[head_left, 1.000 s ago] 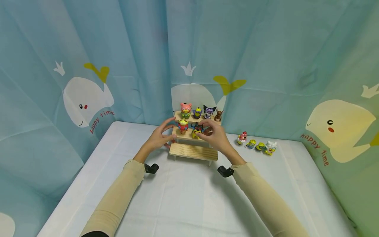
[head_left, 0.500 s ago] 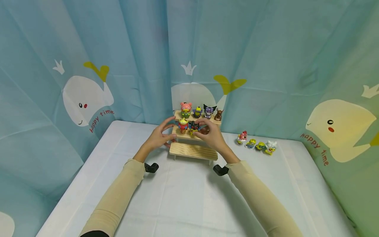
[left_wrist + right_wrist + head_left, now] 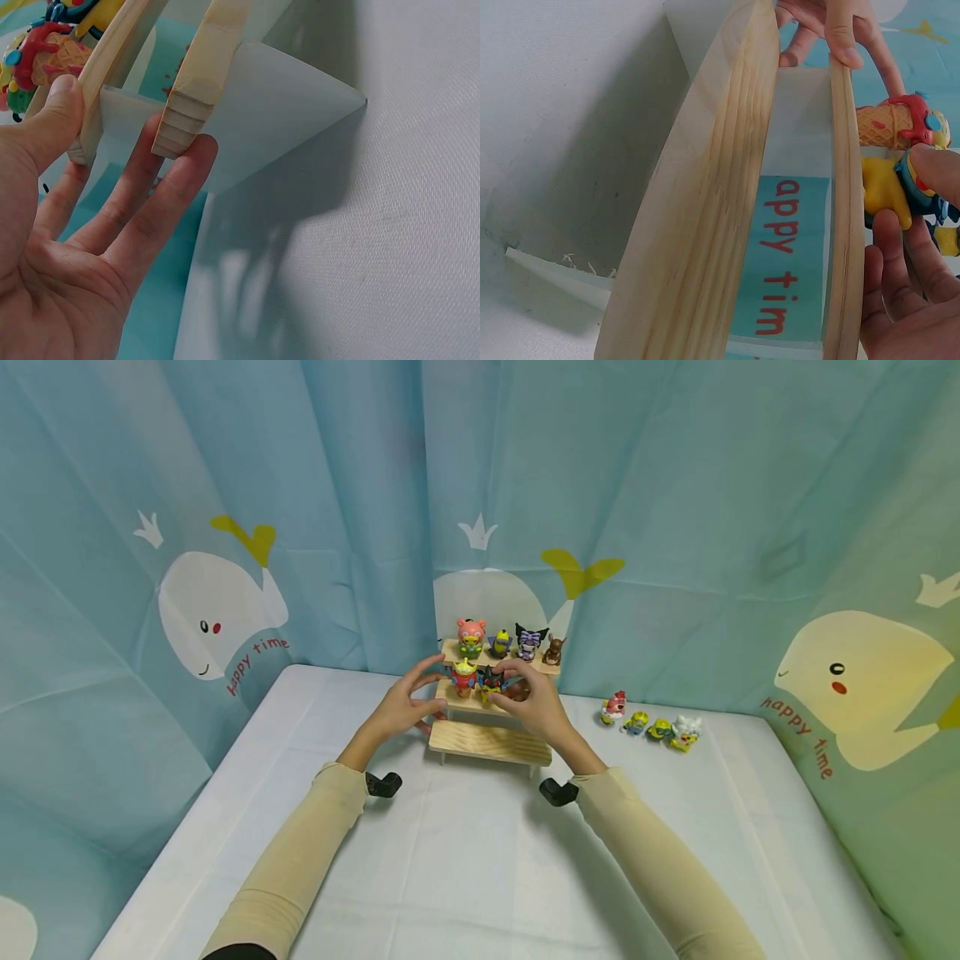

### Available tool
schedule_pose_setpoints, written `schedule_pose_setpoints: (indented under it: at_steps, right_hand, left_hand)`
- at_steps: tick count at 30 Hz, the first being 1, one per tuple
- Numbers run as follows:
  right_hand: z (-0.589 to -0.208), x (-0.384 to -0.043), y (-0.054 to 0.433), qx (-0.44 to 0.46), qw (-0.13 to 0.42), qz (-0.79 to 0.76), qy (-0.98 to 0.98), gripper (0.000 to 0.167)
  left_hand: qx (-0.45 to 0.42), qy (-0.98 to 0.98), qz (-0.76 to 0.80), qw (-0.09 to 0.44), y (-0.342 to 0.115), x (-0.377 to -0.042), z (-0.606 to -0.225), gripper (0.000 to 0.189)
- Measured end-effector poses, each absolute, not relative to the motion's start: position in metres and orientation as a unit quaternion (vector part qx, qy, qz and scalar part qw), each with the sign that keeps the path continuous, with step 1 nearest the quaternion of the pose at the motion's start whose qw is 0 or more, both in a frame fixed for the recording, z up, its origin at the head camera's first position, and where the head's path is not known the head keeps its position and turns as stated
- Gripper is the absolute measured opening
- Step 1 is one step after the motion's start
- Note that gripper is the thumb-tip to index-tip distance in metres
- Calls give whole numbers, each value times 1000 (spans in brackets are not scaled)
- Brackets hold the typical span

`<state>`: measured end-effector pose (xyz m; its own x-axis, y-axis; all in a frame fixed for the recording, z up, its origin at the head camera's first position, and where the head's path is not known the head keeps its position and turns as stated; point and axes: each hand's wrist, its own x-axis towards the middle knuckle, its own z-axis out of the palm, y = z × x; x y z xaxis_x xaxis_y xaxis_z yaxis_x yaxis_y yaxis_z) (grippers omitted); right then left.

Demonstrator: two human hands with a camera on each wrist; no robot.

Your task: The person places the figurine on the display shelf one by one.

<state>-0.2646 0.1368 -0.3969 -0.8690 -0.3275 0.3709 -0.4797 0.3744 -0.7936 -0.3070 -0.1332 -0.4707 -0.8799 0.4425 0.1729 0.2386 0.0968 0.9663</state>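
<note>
A three-tier wooden display shelf (image 3: 491, 744) stands on the table near the curtain. My left hand (image 3: 397, 706) grips its left end; in the left wrist view the thumb (image 3: 61, 105) lies on the middle tier and fingertips touch the bottom tier's end. With thumb and fingers my right hand (image 3: 543, 702) pinches a yellow figurine in a dark hood (image 3: 885, 184) at the middle tier. Right beside it is a red figurine with an ice-cream-cone base (image 3: 464, 680). The right hand partly hides the held figurine and the tier's right end.
Along the top tier stand a pink-hooded figurine (image 3: 471, 638), a purple-caped one (image 3: 500, 644), a black-eared one (image 3: 529, 643) and a brown one (image 3: 553, 651). Several figurines, including a white-hooded one (image 3: 686, 732), stand on the white table (image 3: 465, 860) at right. A whale-print curtain (image 3: 360, 527) rises behind.
My right hand has shifted left with the dark-hooded figurine, bringing it close beside the ice-cream-cone one; over the last half second it stays there. The left hand has kept its place.
</note>
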Motion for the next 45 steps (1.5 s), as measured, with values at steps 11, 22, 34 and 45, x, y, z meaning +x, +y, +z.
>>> schedule_pose_setpoints:
  at_steps: [11, 22, 34, 45]
  right_hand:
    - [-417, -281, 145, 252, 79, 500, -825, 40]
    - [-410, -277, 157, 282, 22, 485, -827, 57]
    - [-410, -262, 188, 285, 27, 487, -825, 66]
    - [-397, -232, 218, 275, 87, 459, -840, 65]
  left_hand:
    - [229, 732, 635, 89, -133, -308, -470, 79]
    - [230, 737, 630, 79, -133, -307, -472, 77]
    - [229, 737, 631, 80, -133, -305, -470, 76]
    - [228, 736, 632, 81, -133, -306, -469, 77]
